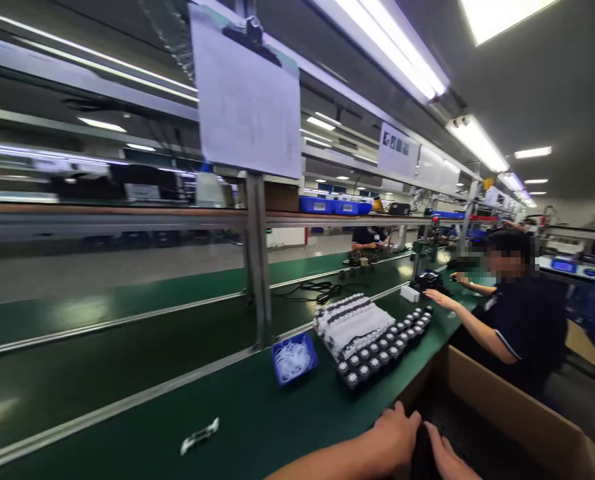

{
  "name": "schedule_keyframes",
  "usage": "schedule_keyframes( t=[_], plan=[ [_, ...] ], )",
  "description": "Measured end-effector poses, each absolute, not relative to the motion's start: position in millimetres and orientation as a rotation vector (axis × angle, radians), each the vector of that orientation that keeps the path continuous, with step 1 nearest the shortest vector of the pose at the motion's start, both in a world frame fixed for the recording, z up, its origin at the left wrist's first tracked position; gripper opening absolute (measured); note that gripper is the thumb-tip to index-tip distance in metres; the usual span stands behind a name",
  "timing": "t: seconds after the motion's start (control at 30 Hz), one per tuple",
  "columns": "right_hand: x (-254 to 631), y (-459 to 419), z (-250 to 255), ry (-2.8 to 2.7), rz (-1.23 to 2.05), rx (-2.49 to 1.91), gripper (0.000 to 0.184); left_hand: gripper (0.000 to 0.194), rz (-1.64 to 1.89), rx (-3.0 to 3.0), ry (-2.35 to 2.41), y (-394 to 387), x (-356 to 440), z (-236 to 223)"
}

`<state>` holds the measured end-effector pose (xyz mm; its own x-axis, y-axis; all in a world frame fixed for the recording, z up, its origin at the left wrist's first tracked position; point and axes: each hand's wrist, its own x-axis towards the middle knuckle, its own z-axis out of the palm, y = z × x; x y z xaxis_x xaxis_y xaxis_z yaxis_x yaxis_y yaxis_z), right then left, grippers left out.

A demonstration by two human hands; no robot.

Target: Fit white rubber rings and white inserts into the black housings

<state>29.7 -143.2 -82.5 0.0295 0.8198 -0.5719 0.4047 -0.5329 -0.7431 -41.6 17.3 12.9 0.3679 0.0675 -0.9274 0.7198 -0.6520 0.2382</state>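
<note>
My left hand point(394, 433) is at the bottom edge, its fingers curled over a dark object point(422, 457) at the rim of the green bench point(257, 413). Pressed against the other side of that object is my right hand point(447, 460), fingers together and only partly in frame. What the dark object is I cannot make out. Both hands sit at the near corner of an open cardboard box point(517, 413).
A blue bin of white parts point(294, 359), a stack of white pieces point(352, 323) and rows of black round parts point(382, 347) lie ahead. A small white piece point(200, 437) lies to the left. A metal post point(257, 260) stands behind. A co-worker point(517, 320) reaches onto the bench at right.
</note>
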Motion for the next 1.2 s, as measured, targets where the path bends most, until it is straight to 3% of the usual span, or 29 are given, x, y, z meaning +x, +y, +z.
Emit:
schedule_keyframes(
  t=[0.13,0.3,0.4,0.57,0.77,0.93,1.07,1.2],
  plan=[
    [-5.2,-81.2,-59.4,-1.436,1.686,-1.756,0.117,0.118,-1.422,1.975,0.922,62.6,-99.7,67.9],
    [-67.4,15.1,22.1,-1.848,1.648,-1.561,0.121,0.11,-1.285,2.019,1.232,112.1,-189.4,136.8],
    [-123.7,65.6,50.1,-2.127,1.519,-1.562,0.125,0.128,-1.332,1.976,1.455,134.7,-248.5,146.4],
    [-185.1,92.0,45.3,-2.245,1.389,-1.504,0.133,0.139,-1.457,1.829,1.529,157.3,-313.0,137.1],
    [-149.6,65.9,18.0,-1.874,1.597,-1.307,0.148,0.154,-1.392,1.72,1.469,164.0,-331.5,149.4],
    [-120.0,28.2,4.7,-1.59,1.771,-1.47,0.134,0.163,-1.413,1.871,1.34,162.4,-331.6,153.7],
    [-122.3,4.3,-6.1,-1.48,1.82,-1.474,0.101,0.153,-1.307,1.897,1.214,164.1,-338.5,144.1],
    [-133.0,-4.6,-16.3,-1.349,1.805,-1.44,0.084,0.139,-1.203,1.885,1.179,167.0,-348.4,133.8]
  ],
)
